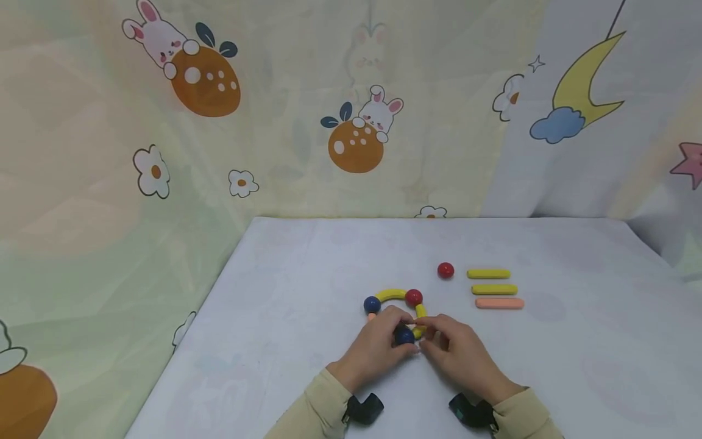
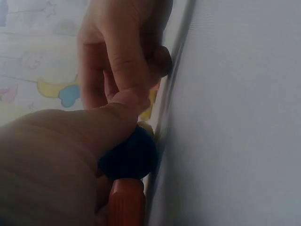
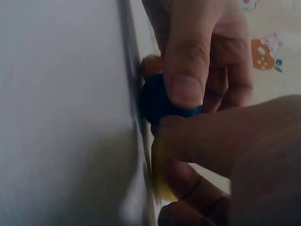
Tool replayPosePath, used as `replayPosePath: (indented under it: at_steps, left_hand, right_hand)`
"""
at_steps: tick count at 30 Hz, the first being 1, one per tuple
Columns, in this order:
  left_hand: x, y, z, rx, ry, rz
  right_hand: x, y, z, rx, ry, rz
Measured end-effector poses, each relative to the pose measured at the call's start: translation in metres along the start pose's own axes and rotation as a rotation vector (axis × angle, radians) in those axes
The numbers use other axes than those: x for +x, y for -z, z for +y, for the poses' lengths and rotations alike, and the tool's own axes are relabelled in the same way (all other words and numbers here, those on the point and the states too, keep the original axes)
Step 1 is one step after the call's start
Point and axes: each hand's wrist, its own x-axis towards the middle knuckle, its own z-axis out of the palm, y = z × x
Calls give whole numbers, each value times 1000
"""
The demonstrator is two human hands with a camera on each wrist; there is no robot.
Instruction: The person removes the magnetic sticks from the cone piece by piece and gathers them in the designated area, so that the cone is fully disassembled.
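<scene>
On the white table, a loop of rods and balls lies between my two hands. My left hand (image 1: 378, 344) grips its near blue ball (image 1: 404, 335), thumb on the near side. From the right, my right hand (image 1: 460, 350) pinches the yellow rod (image 3: 162, 174) that meets this ball. The loop's far side has a second blue ball (image 1: 372, 304), a curved yellow rod (image 1: 391, 294) and a red ball (image 1: 414, 297). Below the red ball runs another yellow piece (image 1: 420, 311). An orange rod (image 2: 126, 202) adjoins the gripped ball in the left wrist view, partly hidden by my left hand in the head view.
A loose red ball (image 1: 446, 271) sits beyond the loop. To its right lie two straight yellow rods (image 1: 489, 274) and a peach rod (image 1: 499, 303), stacked in parallel. A printed cloth backdrop (image 1: 290, 134) hangs behind the table (image 1: 592, 341).
</scene>
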Motion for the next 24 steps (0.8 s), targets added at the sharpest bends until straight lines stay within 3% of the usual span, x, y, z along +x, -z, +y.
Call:
replayPosePath:
  at_steps: [4, 10, 15, 19, 24]
  left_hand:
    - [0, -1, 3, -13, -19, -16]
    - [1, -1, 4, 43, -87, -23]
    - [0, 0, 3, 84, -94, -26]
    - [-1, 0, 1, 156, -101, 16]
    - [0, 3, -1, 282, -98, 137]
  right_hand:
    - [-1, -6, -8, -74, -10, -58]
    - [1, -6, -9, -127, -28, -65]
    - [1, -5, -6, -129, -19, -57]
    - [0, -2, -3, -145, -21, -23]
    - [2, 1, 4, -183, -46, 48]
